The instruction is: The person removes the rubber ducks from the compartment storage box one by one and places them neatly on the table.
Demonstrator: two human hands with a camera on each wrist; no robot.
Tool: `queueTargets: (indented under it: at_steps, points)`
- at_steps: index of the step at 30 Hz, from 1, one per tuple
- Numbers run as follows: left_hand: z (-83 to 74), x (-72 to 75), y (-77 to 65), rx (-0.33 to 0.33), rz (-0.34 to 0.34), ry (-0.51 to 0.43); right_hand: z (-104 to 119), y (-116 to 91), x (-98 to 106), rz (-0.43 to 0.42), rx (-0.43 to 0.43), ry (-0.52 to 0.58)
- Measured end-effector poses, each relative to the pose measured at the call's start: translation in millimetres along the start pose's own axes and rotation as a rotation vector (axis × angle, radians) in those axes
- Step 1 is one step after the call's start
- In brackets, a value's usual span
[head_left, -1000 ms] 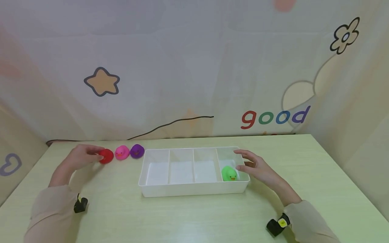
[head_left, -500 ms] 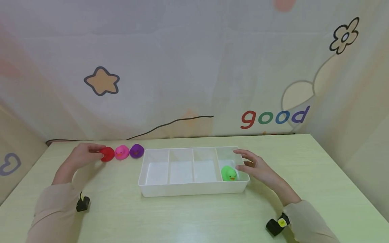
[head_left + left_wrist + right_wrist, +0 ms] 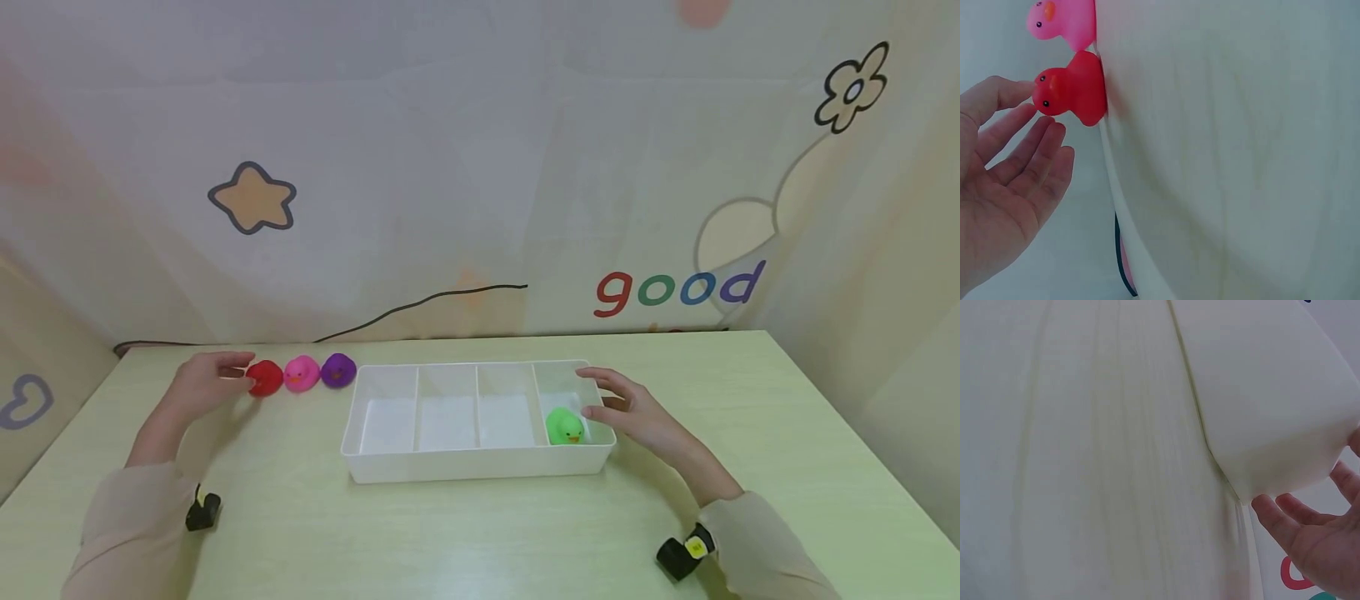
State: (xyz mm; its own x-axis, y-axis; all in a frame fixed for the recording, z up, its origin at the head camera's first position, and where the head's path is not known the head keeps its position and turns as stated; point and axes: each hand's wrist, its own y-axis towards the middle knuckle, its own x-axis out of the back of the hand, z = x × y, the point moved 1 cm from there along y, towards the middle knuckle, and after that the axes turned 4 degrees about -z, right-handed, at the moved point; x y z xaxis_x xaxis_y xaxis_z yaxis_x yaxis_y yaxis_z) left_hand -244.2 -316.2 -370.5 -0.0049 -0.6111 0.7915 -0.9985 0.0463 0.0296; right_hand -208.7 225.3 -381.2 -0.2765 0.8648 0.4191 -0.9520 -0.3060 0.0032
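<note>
At the far left of the table, my left hand [image 3: 206,387] is beside a red rubber duck [image 3: 265,378]. The duck sits on the tabletop. In the left wrist view the thumb and forefinger stand right at the head of the red duck [image 3: 1072,89], and the other fingers are spread loosely. A pink duck [image 3: 302,374] and a purple duck [image 3: 338,371] complete a row to its right. My right hand [image 3: 633,410] rests at the right end of a white divided box [image 3: 480,464], thumb and forefinger reaching over the rim. A green duck [image 3: 565,426] sits in the rightmost compartment.
The box's other compartments are side by side to the left of the green duck's. A printed cloth [image 3: 480,167] hangs behind the table's back edge. Pale wood tabletop [image 3: 300,517] stretches in front of the box.
My left hand has brought the red duck slightly back and right, up beside the pink one, and its grip has loosened. The right hand and the box have stayed put.
</note>
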Motion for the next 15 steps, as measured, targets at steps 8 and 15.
queueTargets:
  at_steps: [8,15]
  points:
    - [-16.5,-5.1,-11.2,-0.031,-0.089,-0.02,0,0,0,-0.001,-0.007,-0.003]
    - [-49.9,-17.0,-23.6,-0.138,-0.182,-0.071,-1,1,1,-0.003,-0.02,-0.012]
